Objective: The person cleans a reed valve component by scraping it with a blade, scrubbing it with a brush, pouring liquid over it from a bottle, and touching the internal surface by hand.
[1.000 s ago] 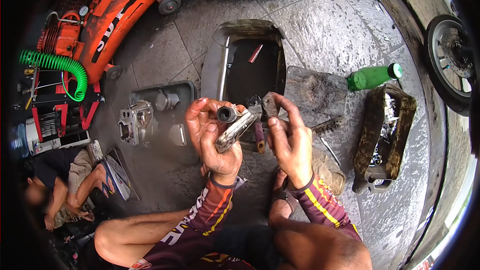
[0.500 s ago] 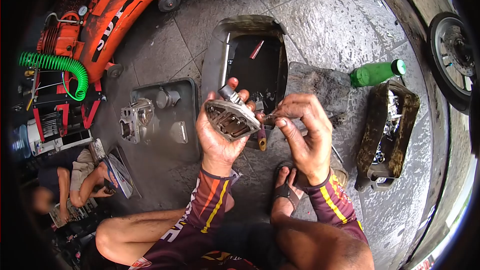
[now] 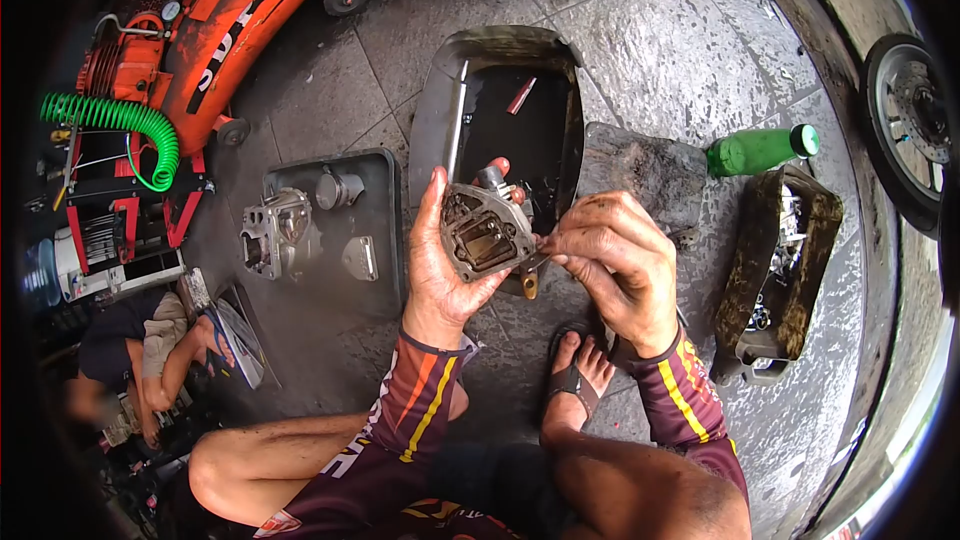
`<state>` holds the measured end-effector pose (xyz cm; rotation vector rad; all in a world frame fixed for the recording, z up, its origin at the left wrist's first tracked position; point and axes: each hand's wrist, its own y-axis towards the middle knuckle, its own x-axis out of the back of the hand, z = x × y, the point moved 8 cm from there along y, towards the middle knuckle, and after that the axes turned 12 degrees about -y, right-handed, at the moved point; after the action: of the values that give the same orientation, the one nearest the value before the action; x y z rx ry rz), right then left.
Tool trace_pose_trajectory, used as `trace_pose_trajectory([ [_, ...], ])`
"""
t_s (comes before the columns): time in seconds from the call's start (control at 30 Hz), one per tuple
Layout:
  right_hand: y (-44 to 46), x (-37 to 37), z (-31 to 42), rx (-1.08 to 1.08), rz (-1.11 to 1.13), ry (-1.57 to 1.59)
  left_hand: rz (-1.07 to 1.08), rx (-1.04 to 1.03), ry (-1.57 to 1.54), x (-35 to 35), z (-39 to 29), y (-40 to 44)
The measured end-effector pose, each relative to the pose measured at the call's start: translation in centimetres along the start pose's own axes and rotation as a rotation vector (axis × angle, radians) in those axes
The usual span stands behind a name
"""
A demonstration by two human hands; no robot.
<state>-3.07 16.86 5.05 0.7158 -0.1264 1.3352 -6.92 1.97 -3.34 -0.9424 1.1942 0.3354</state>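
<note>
Basin of dark plastic (image 3: 432, 130) lay beyond the left hand (image 3: 438, 285), partly blocked by the grey hollow metal cover (image 3: 484, 233) cupped there; alongside, the right hand (image 3: 620, 260) pinched a slim piece (image 3: 541, 262), too small to identify.

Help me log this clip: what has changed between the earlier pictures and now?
The left hand keeps hold of the metal part, but has turned it from nearly edge-on to show its hollow face. The right hand no longer shows the dark piece first pinched; it now pinches a thin piece, too small to identify, at the part's edge. The tray, basin and bottle stayed put.
</note>
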Motion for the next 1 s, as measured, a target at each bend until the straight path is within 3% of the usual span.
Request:
trace_pose_trajectory([
  [0.17, 1.3, -0.2, -0.4, -0.036, -0.056, -0.009, -0.026, 0.029, -0.008, -0.8, 1.0, -0.1],
  [0.33, -0.4, -0.8, 0.4, -0.012, -0.037, 0.024, -0.102, -0.149, 0.023, 0.3, -0.9, 0.0],
  [0.5, -1.3, -1.4, -1.3, -0.342, -0.223, 0.056, -0.003, -0.136, -0.078, 0.6, 0.4, -0.4],
  [0.63, -1.9, -2.1, -0.8, -0.281, -0.231, -0.036, -0.155, -0.290, -0.095, 0.5, 1.1, -0.4],
  [0.83, -2.2, -2.3, 0.5, -0.163, -0.081, -0.047, -0.117, -0.369, -0.054, 0.8, 0.5, -0.7],
  [1.0, -2.8, -1.4, -3.4, -0.536, -0.265, 0.161, -0.126, -0.355, -0.076, 0.4, 0.9, -0.9],
])
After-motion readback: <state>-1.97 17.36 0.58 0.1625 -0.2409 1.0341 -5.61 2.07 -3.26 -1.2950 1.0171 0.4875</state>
